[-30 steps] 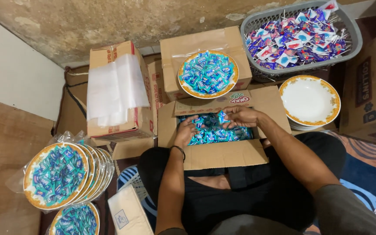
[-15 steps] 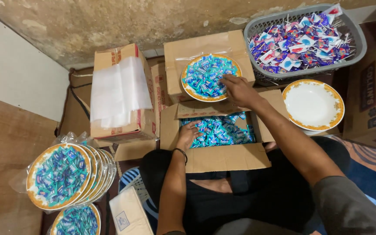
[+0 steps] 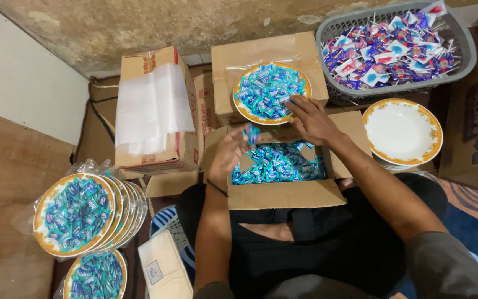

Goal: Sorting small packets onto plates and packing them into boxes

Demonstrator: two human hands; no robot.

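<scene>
Concrete wall behind, cartons packed on floor. Left hand (image 3: 229,152) pinches a blue candy (image 3: 252,134) above the open box (image 3: 283,194) of candies. Right hand (image 3: 311,119), fingers spread and holding nothing, rests at the edge of the filled plate (image 3: 270,91). Empty plate (image 3: 402,133) right, gray basket (image 3: 466,52) behind.

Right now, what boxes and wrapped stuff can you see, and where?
Open cardboard box: in the lap, full of blue sweets.
Plate of blue sweets: on a closed brown box.
Grey basket: top right, purple-blue lollipops.
Wrapped plates: left, bagged stack.
Clear bags: on a left box.
</scene>
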